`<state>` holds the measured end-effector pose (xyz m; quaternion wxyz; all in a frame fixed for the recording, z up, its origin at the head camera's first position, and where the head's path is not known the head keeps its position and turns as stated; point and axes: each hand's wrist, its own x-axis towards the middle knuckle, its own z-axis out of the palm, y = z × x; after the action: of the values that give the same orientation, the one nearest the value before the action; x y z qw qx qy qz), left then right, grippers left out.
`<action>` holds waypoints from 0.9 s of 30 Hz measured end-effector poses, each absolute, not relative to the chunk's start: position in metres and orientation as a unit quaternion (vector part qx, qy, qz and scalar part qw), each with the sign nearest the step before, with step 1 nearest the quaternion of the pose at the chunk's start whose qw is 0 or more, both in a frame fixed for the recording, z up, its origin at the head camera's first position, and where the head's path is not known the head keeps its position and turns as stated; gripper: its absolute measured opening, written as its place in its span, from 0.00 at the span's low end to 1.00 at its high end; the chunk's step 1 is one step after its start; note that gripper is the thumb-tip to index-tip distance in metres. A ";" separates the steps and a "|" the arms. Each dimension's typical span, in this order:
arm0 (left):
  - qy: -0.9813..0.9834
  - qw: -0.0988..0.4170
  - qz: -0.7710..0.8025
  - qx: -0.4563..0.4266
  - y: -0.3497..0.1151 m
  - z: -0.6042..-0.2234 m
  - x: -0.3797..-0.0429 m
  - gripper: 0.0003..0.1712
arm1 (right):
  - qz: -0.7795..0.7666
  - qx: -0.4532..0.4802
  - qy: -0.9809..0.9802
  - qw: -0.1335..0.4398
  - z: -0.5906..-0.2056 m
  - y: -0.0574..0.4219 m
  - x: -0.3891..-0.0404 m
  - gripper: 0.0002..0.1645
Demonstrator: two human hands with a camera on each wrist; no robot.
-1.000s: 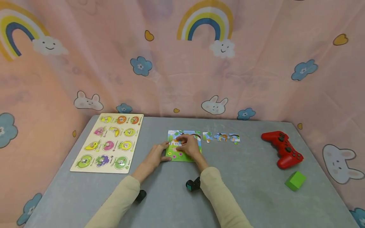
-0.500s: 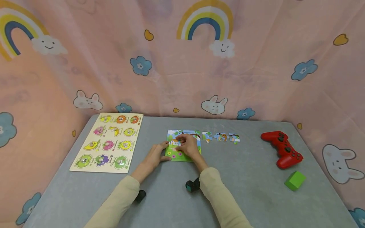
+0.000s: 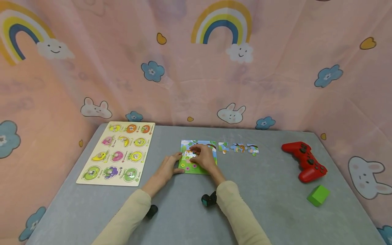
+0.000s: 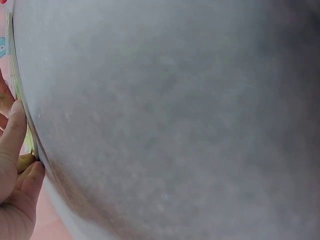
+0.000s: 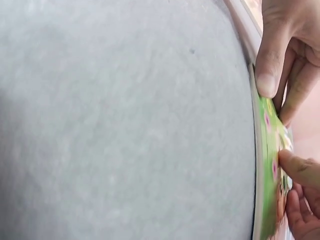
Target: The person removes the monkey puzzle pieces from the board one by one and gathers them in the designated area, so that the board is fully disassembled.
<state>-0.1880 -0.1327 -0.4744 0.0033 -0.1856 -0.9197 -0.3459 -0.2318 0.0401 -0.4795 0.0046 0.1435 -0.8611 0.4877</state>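
Note:
A small puzzle board (image 3: 200, 169) with a house-and-garden picture lies flat at mid-table. My left hand (image 3: 165, 166) rests along its left side, index finger and thumb reaching out to the edge. In the right wrist view, the left thumb (image 5: 269, 75) presses the green flowered corner. My right hand (image 3: 204, 157) is over the middle of the board, thumb and index finger pinching a puzzle piece (image 3: 190, 154) with white showing on it, partly covered by the fingers. To the right of the board lie several loose jigsaw pieces (image 3: 223, 146).
At the left lies a cream fruit peg board (image 3: 114, 163). A red game controller (image 3: 304, 162) and a green block (image 3: 318, 195) sit on the right of the grey table (image 3: 260, 190). Black devices (image 3: 209, 199) are worn at both wrists. A pink patterned curtain hangs behind.
Under the right fingers, the flush house picture now shows white and an uneven outline, as if the piece shifted. Both hands stay in place, and the view has moved slightly.

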 end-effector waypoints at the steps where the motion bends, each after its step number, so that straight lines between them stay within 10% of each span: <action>1: -0.920 0.004 -0.345 -0.185 -0.133 -0.474 -0.188 0.37 | 0.489 0.150 -0.859 0.004 -0.479 0.041 -0.231 0.21; 27: -0.919 0.004 -0.343 -0.192 -0.132 -0.475 -0.188 0.37 | 0.601 0.104 -0.788 -0.082 -0.486 0.055 -0.236 0.24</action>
<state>-0.1885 -0.1319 -0.4754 0.0039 -0.1916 -0.9194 -0.3434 -0.2356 0.0545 -0.4861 -0.0819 0.1037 -0.7880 0.6014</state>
